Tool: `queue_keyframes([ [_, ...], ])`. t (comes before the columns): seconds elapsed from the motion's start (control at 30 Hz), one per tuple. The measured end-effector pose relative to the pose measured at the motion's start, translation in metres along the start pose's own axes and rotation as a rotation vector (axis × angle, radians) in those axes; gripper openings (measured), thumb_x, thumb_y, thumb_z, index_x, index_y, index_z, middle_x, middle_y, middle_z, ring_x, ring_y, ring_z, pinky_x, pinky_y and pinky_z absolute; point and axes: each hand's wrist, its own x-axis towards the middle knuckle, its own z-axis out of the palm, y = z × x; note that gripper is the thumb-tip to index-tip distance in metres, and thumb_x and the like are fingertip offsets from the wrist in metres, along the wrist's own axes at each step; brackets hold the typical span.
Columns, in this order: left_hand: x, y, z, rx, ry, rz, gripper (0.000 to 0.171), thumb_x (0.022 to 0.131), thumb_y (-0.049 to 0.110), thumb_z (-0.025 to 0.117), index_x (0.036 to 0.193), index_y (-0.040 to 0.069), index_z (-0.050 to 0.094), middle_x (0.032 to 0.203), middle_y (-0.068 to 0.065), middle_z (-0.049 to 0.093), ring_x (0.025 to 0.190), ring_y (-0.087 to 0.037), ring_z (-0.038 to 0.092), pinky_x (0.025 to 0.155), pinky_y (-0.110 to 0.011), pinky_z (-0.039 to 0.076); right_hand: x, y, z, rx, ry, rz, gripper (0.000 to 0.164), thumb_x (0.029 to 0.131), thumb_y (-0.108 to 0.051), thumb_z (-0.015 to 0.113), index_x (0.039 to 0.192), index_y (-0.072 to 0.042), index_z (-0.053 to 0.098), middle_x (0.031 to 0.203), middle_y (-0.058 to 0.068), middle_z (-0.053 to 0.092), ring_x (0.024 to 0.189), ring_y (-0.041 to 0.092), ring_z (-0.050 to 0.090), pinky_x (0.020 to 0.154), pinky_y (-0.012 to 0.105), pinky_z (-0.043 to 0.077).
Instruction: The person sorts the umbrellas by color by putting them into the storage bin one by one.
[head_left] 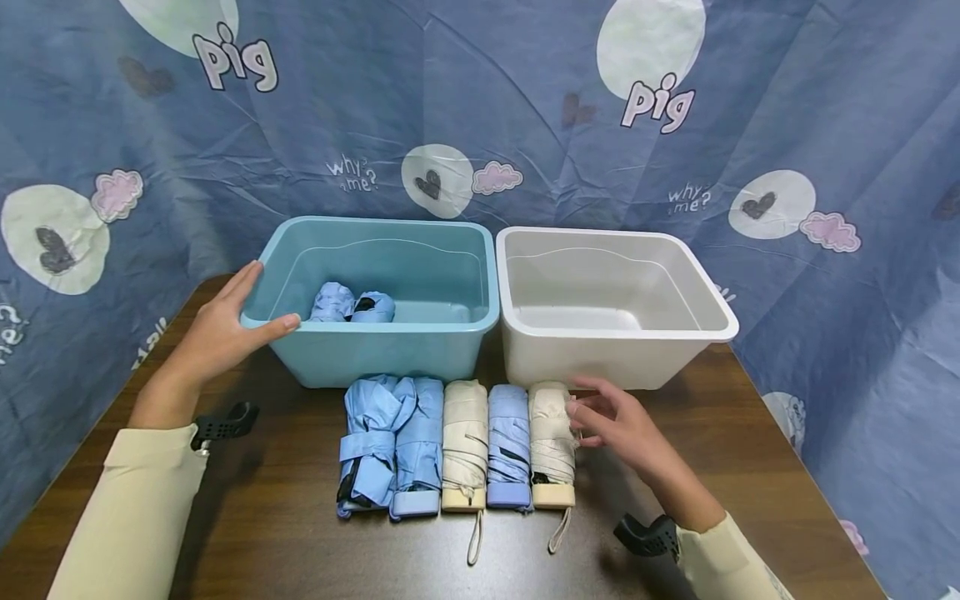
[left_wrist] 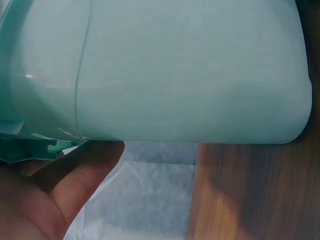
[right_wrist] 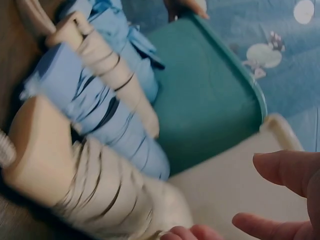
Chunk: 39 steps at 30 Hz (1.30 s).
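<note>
My left hand (head_left: 225,325) rests on the near left corner of the blue-green bin (head_left: 375,354), thumb along the front rim, straight fingers against the outer side. In the left wrist view a fingertip (left_wrist: 117,147) presses the bin's wall. My right hand (head_left: 618,425) is beside the rightmost folded cream umbrella (head_left: 552,433), fingers spread and fingertips right at its side. Left of it lie a blue umbrella (head_left: 509,446), another cream umbrella (head_left: 464,442) and two lighter blue ones (head_left: 418,442), the leftmost (head_left: 367,442) loosely wrapped. Two blue umbrellas (head_left: 332,302) are inside the blue-green bin.
A white bin (head_left: 585,358) stands right of the blue-green one, directly behind the right end of the row. Wrist straps (head_left: 225,423) sit on both forearms. A printed blue cloth (head_left: 420,100) hangs behind the brown wooden table (head_left: 292,517).
</note>
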Motion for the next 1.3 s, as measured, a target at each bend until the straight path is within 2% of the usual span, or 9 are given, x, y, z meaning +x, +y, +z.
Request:
queue_keyframes([
  [0.27, 0.0, 0.0, 0.0, -0.001, 0.006, 0.006, 0.1, 0.087, 0.048, 0.065, 0.156, 0.017, -0.001, 0.162, -0.008, -0.001, 0.143, -0.045, 0.011, 0.102, -0.072, 0.02, -0.004, 0.019, -0.009, -0.061, 0.1, 0.045, 0.053, 0.094, -0.024, 0.064, 0.139, -0.002, 0.046, 0.112, 0.024, 0.062, 0.091, 0.034, 0.064, 0.066, 0.037, 0.055],
  [0.43, -0.001, -0.001, 0.0, -0.002, 0.004, 0.001, 0.099, 0.087, 0.048, 0.064, 0.156, 0.018, -0.001, 0.162, -0.007, -0.002, 0.143, -0.046, 0.011, 0.101, -0.072, 0.02, -0.003, 0.032, -0.007, -0.028, 0.065, 0.09, 0.058, 0.093, -0.023, 0.065, 0.143, -0.004, 0.041, 0.111, 0.025, 0.06, 0.089, 0.033, 0.064, 0.066, 0.042, 0.056],
  [0.6, -0.001, -0.001, 0.0, -0.009, 0.004, -0.002, 0.099, 0.087, 0.048, 0.065, 0.156, 0.019, -0.001, 0.162, -0.007, -0.002, 0.143, -0.046, 0.012, 0.101, -0.073, 0.02, 0.0, 0.039, 0.002, -0.023, 0.031, 0.101, 0.066, 0.091, -0.023, 0.068, 0.146, -0.006, 0.034, 0.111, 0.024, 0.056, 0.084, 0.028, 0.065, 0.062, 0.041, 0.057],
  [0.8, -0.001, 0.0, 0.001, -0.012, 0.008, 0.004, 0.099, 0.087, 0.047, 0.065, 0.156, 0.019, 0.0, 0.162, -0.007, -0.001, 0.143, -0.046, 0.012, 0.101, -0.072, 0.02, 0.006, 0.039, 0.015, -0.033, 0.034, 0.099, 0.073, 0.088, -0.024, 0.072, 0.148, -0.013, 0.032, 0.111, 0.024, 0.055, 0.075, 0.024, 0.064, 0.058, 0.042, 0.057],
  [0.87, -0.001, 0.0, 0.001, -0.012, 0.009, 0.004, 0.099, 0.087, 0.047, 0.065, 0.156, 0.019, 0.0, 0.162, -0.007, -0.001, 0.142, -0.046, 0.013, 0.101, -0.072, 0.021, 0.005, 0.031, 0.019, -0.06, 0.023, 0.082, 0.075, 0.088, -0.02, 0.072, 0.149, -0.011, 0.03, 0.112, 0.027, 0.055, 0.073, 0.024, 0.062, 0.056, 0.043, 0.057],
  [1.07, -0.001, 0.0, 0.0, -0.011, 0.015, 0.004, 0.099, 0.087, 0.047, 0.065, 0.156, 0.019, 0.0, 0.162, -0.008, 0.0, 0.141, -0.047, 0.015, 0.1, -0.073, 0.021, 0.009, 0.031, 0.027, -0.15, 0.036, 0.06, 0.079, 0.087, -0.022, 0.073, 0.151, -0.016, 0.027, 0.121, 0.028, 0.054, 0.065, 0.022, 0.059, 0.05, 0.038, 0.054],
  [1.3, -0.001, -0.001, 0.001, -0.007, 0.021, 0.005, 0.099, 0.087, 0.047, 0.065, 0.156, 0.018, 0.001, 0.162, -0.009, 0.001, 0.141, -0.047, 0.016, 0.101, -0.072, 0.021, 0.01, 0.038, 0.028, -0.15, 0.075, 0.076, 0.079, 0.082, -0.023, 0.078, 0.148, -0.023, 0.033, 0.116, 0.024, 0.055, 0.055, 0.018, 0.055, 0.049, 0.033, 0.052],
])
